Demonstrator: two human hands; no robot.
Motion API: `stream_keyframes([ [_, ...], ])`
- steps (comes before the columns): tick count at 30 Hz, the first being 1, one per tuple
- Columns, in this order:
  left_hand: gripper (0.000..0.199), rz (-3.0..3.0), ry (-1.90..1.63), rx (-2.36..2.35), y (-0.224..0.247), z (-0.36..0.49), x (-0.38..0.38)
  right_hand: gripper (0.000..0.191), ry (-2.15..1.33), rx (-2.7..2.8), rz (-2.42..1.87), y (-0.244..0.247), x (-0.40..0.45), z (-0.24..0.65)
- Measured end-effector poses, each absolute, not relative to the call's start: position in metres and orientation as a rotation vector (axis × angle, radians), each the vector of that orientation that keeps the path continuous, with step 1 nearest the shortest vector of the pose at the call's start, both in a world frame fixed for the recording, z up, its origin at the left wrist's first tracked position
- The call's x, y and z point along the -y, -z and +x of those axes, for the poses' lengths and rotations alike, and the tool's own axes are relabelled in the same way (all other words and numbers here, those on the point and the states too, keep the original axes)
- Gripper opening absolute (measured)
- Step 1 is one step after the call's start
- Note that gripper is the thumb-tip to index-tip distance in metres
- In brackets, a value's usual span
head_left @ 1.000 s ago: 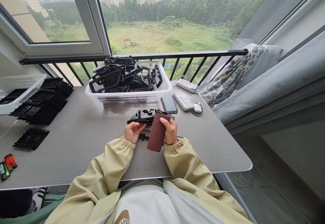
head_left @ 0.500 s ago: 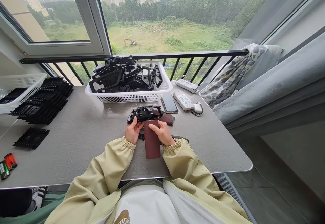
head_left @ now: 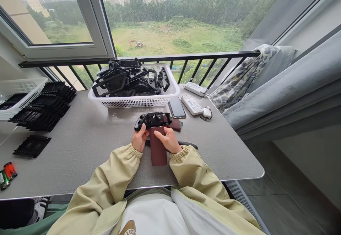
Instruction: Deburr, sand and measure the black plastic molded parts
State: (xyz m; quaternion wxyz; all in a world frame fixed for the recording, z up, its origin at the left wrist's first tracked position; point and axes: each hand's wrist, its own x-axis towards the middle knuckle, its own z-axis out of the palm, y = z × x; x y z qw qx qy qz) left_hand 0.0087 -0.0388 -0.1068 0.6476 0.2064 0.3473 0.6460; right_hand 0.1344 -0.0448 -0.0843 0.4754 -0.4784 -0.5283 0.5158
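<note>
My left hand (head_left: 140,139) grips the left end of a black plastic molded part (head_left: 152,120), thumb on its near edge. My right hand (head_left: 169,139) is closed on a dark red sheet of sandpaper (head_left: 158,153), its thumb lying over the front. The sandpaper hangs down, and its top edge meets the near side of the black part. Behind the right hand lies another folded piece of sandpaper (head_left: 176,124) with a greenish corner. A thin black strip-like piece (head_left: 189,144) rests on the table, partly hidden by my hands.
A white basket (head_left: 138,102) heaped with black plastic parts stands at the back. Right of it are a phone (head_left: 177,107) and white boxes (head_left: 192,105). Stacked black panels (head_left: 44,105), another white basket (head_left: 32,89) and batteries (head_left: 10,171) occupy the left.
The black part has turned slightly in my left hand and sits a little lower. Both hands otherwise keep nearly the same place; the view has shifted slightly.
</note>
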Motion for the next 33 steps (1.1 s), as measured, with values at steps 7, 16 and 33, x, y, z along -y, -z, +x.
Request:
stream_keyframes([
  [7,0.034,0.42,-1.452,-0.791,0.104,0.006,0.038,0.032,-1.301,1.195,-1.147,0.084,0.045,0.135],
  [16,0.029,0.361,-1.427,-0.827,0.101,0.002,0.035,0.026,-1.34,0.855,-1.066,0.089,0.042,0.142],
  [33,0.016,0.274,-1.45,-0.887,0.105,-0.004,0.03,0.023,-1.379,0.596,-0.988,0.08,0.039,0.148],
])
